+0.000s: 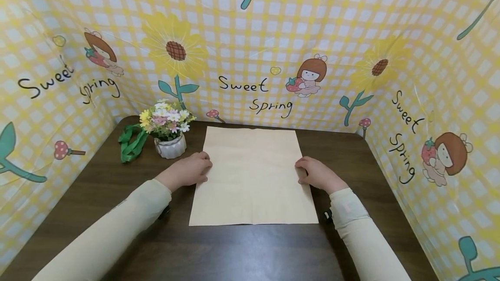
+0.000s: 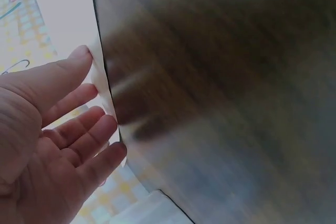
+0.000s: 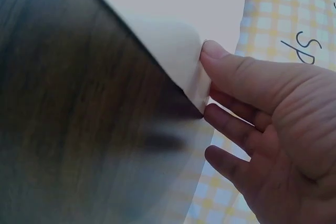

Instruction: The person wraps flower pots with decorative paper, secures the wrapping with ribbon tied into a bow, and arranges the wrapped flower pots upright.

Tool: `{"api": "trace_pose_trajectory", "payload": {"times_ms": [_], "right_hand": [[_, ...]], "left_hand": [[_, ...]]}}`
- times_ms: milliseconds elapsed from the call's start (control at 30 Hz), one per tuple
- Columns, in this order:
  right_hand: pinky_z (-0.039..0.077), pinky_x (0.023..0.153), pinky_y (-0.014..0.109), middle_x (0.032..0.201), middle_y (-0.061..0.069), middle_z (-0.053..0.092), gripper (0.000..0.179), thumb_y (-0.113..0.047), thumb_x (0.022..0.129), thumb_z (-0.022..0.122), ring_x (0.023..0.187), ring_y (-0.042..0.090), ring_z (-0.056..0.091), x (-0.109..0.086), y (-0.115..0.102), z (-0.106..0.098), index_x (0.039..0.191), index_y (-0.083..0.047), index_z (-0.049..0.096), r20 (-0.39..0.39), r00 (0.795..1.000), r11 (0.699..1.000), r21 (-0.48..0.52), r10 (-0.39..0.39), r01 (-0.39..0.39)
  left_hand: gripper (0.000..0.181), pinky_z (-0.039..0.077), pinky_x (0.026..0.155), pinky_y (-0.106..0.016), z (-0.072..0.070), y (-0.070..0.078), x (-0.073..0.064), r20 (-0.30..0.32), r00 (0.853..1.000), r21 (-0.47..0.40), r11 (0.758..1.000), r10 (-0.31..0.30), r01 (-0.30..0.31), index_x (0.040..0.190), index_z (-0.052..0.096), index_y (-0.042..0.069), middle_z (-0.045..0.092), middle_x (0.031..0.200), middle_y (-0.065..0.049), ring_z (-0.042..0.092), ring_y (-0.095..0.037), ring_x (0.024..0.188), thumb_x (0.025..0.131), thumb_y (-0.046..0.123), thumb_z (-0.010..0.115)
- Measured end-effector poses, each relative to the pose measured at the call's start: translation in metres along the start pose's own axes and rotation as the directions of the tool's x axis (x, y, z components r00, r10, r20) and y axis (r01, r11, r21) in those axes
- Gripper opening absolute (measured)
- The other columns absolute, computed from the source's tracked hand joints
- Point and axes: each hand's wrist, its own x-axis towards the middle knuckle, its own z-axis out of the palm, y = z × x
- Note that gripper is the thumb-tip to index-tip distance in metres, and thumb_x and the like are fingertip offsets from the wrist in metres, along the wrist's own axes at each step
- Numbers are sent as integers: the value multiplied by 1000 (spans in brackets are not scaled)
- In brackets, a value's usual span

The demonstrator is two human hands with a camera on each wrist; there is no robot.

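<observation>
A large cream sheet of paper [image 1: 253,172] lies on the dark wooden table, with a faint crease down its middle. At its left edge is my left hand [image 1: 190,169]; the thumb and fingertips touch that edge, as the left wrist view also shows. My right hand [image 1: 318,173] touches the opposite edge with its thumb [image 3: 215,50] and fingertips. In the right wrist view the paper [image 3: 173,45] bends slightly near that thumb, and the lower fingers stay spread apart. Both hands have loosely bent, relaxed fingers.
A white pot [image 1: 171,147] of small artificial flowers [image 1: 166,118] stands at the back left of the table [image 1: 250,255]. Beside it lies a bunched green ribbon [image 1: 132,143]. A yellow checked curtain [image 1: 250,47] with printed flowers and words encloses the back and sides.
</observation>
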Motion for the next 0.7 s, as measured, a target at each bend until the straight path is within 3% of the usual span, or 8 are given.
{"api": "trace_pose_trajectory", "payload": {"times_ms": [100,300,500,700], "right_hand": [[45,109,50,147,17,53,59,-18,90,81,136,36,51,0,-1,0,141,0,58,12,1000,1000,-12,-13,13],[40,113,52,155,19,46,71,-21,90,81,144,39,42,0,-5,-3,149,1,49,54,998,1000,-10,-7,7],[41,113,51,151,17,50,67,-22,88,83,141,38,45,0,-10,-6,144,0,55,65,998,999,-35,-23,26],[42,112,49,152,16,48,71,-23,87,84,140,36,48,3,-15,-5,146,0,53,78,997,1000,-19,-19,21]], "left_hand": [[43,48,103,-51,-4,0,-2,30,999,-15,999,-28,28,129,67,5,56,137,-19,54,-37,126,93,27,77],[45,47,104,-51,-7,-2,-3,57,997,-24,999,-47,49,130,66,7,57,137,-18,53,-38,127,92,28,78],[44,49,102,-50,-10,-2,-6,65,997,-16,999,-43,44,126,68,5,59,131,-19,56,-37,123,90,27,81],[45,50,101,-48,-9,-5,-10,102,992,-70,995,-70,77,127,67,5,58,133,-19,61,-33,120,89,25,82]]}}
